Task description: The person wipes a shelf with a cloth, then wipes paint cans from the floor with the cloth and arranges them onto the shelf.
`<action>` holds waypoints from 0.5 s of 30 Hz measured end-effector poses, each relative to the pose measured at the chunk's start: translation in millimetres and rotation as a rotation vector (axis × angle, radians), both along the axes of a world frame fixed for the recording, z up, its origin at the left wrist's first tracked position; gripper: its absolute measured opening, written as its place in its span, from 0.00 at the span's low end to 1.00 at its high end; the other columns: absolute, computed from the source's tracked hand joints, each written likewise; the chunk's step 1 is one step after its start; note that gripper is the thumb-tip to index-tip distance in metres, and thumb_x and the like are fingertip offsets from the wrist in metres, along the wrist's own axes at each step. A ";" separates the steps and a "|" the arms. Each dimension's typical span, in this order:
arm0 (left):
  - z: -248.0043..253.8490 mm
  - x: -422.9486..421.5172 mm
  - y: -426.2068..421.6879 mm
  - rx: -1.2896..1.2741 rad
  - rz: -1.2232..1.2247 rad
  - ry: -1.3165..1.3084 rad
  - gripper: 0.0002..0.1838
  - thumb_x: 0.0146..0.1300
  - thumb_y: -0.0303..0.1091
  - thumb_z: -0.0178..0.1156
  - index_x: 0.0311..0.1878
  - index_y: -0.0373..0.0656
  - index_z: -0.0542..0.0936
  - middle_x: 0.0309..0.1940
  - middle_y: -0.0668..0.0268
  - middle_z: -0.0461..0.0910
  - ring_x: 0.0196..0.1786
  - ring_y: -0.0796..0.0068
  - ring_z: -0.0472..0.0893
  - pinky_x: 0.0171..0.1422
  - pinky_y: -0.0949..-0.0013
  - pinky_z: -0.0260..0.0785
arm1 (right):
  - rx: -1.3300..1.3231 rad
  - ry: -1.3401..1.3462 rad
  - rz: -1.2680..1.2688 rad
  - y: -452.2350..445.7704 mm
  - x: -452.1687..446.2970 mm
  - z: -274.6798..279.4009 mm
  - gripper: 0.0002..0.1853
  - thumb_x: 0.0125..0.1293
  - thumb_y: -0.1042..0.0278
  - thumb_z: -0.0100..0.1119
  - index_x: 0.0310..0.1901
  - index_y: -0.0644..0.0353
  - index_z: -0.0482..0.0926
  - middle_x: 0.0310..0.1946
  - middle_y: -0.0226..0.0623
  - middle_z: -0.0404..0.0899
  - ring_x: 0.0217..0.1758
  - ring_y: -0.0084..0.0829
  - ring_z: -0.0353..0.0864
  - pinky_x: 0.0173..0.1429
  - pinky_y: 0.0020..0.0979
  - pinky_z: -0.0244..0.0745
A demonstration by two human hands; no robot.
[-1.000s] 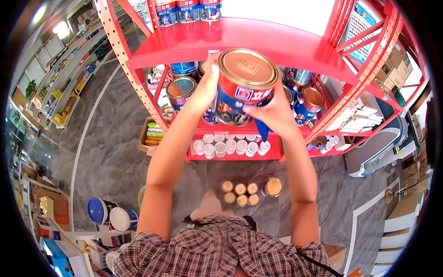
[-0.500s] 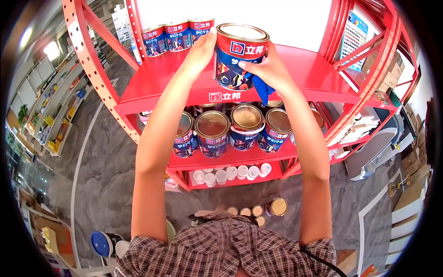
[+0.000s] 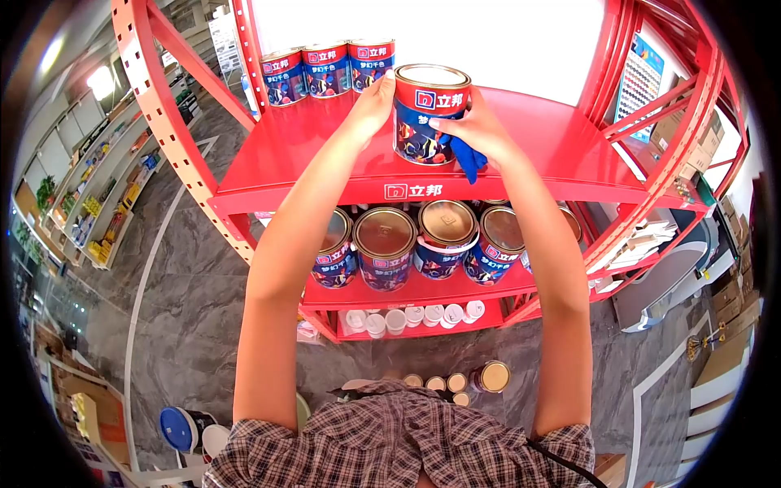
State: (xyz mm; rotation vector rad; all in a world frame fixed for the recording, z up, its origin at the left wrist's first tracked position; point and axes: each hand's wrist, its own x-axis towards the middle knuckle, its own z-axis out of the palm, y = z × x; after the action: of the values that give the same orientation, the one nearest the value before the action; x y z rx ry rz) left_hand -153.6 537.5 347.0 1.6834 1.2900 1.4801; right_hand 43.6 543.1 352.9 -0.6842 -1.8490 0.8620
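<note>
Gripping a red-and-blue can (image 3: 417, 137) from opposite sides, both hands are occupied: left hand (image 3: 371, 109) grasps the left wall near the rim, its far fingers hidden; right hand (image 3: 482, 135) grasps the right wall, thumb laid across the front label. A blue cloth (image 3: 467, 158) hangs below the right hand, beside the can. Can is upright, lid up, at the near edge of the red upper shelf (image 3: 537, 146); cannot tell whether its base touches the surface. Three similar cans (image 3: 327, 75) stand side by side at far left on that shelf. Below, larger cans (image 3: 384, 267) form a row on the middle shelf (image 3: 423, 293); white tubs (image 3: 396, 323) line the bottom one. Gold-lidded cans (image 3: 495, 376) sit on the near floor.
</note>
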 end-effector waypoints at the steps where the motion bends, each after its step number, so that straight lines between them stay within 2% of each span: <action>1: 0.1 2.8 -2.2 0.000 -0.006 -0.026 0.38 0.67 0.64 0.36 0.68 0.41 0.60 0.63 0.56 0.67 0.64 0.63 0.66 0.65 0.59 0.59 | 0.004 0.014 -0.034 3.5 -2.4 -3.1 0.43 0.44 0.70 0.74 0.60 0.67 0.58 0.53 0.46 0.72 0.57 0.35 0.72 0.60 0.35 0.69; 4: 0.6 4.1 -3.6 0.040 -0.052 -0.051 0.37 0.69 0.62 0.36 0.68 0.41 0.59 0.65 0.55 0.64 0.67 0.61 0.63 0.67 0.60 0.57 | 0.005 -0.011 -0.020 -1.6 0.2 0.6 0.43 0.43 0.68 0.75 0.60 0.67 0.59 0.53 0.47 0.73 0.56 0.35 0.73 0.60 0.36 0.70; 5: 0.5 4.7 -3.0 0.084 -0.091 -0.049 0.37 0.69 0.61 0.35 0.69 0.40 0.58 0.66 0.53 0.62 0.68 0.60 0.61 0.68 0.61 0.55 | 0.037 -0.074 -0.100 12.8 0.1 -9.5 0.42 0.45 0.63 0.74 0.59 0.68 0.59 0.52 0.50 0.73 0.56 0.40 0.75 0.59 0.37 0.70; 6: 1.0 7.6 -7.6 0.083 -0.095 -0.051 0.37 0.69 0.61 0.35 0.69 0.40 0.58 0.66 0.53 0.62 0.68 0.60 0.61 0.68 0.61 0.55 | 0.035 -0.076 -0.103 12.8 0.4 -11.2 0.42 0.45 0.63 0.74 0.59 0.68 0.59 0.52 0.50 0.73 0.56 0.40 0.75 0.59 0.37 0.70; 8: -1.7 13.6 -24.2 0.171 0.043 0.067 0.36 0.70 0.59 0.36 0.69 0.38 0.55 0.67 0.50 0.59 0.70 0.59 0.58 0.70 0.63 0.52 | 0.196 -0.256 -0.213 5.8 -5.5 -17.0 0.45 0.47 0.56 0.72 0.60 0.71 0.57 0.52 0.55 0.73 0.56 0.46 0.75 0.59 0.39 0.70; 9: -7.4 9.7 -24.7 0.219 -0.003 0.102 0.34 0.70 0.55 0.40 0.69 0.37 0.54 0.67 0.45 0.58 0.70 0.55 0.58 0.71 0.63 0.51 | 0.215 -0.254 -0.338 -12.9 -13.1 -16.6 0.48 0.47 0.52 0.71 0.60 0.73 0.54 0.52 0.58 0.72 0.56 0.51 0.74 0.58 0.41 0.70; 10: -10.5 7.3 -30.1 0.219 -0.005 0.101 0.34 0.70 0.55 0.40 0.69 0.37 0.54 0.67 0.45 0.58 0.70 0.55 0.58 0.71 0.63 0.51 | 0.215 -0.255 -0.340 -14.1 -19.1 -17.8 0.48 0.47 0.52 0.71 0.60 0.73 0.54 0.52 0.58 0.72 0.56 0.51 0.74 0.58 0.41 0.70; 12: -17.1 3.1 -44.3 0.147 0.212 0.461 0.33 0.70 0.49 0.44 0.69 0.37 0.53 0.66 0.43 0.58 0.70 0.51 0.57 0.71 0.61 0.51 | 0.079 -0.271 -0.538 -9.7 -28.1 -20.3 0.50 0.45 0.51 0.72 0.60 0.75 0.53 0.53 0.60 0.72 0.56 0.51 0.74 0.57 0.41 0.71; 13: -15.9 2.0 -53.1 0.097 0.223 0.493 0.32 0.69 0.46 0.47 0.69 0.37 0.53 0.65 0.42 0.59 0.69 0.48 0.58 0.71 0.60 0.51 | 0.124 -0.254 -0.558 0.0 -31.4 -23.1 0.48 0.44 0.49 0.72 0.56 0.74 0.55 0.51 0.60 0.73 0.55 0.51 0.75 0.56 0.41 0.71; 15: -17.2 -6.3 -62.6 0.014 0.204 0.511 0.32 0.68 0.45 0.47 0.69 0.38 0.53 0.65 0.41 0.60 0.69 0.48 0.59 0.71 0.59 0.52 | 0.088 -0.234 -0.493 19.8 -32.5 -22.3 0.47 0.44 0.49 0.72 0.55 0.74 0.56 0.50 0.60 0.73 0.54 0.51 0.76 0.56 0.41 0.72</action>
State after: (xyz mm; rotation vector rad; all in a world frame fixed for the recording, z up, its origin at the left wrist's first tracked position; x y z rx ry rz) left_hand -159.9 474.9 329.8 2.0746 1.7618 1.2020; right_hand 11.1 562.9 330.6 -1.1612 -1.7902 0.3887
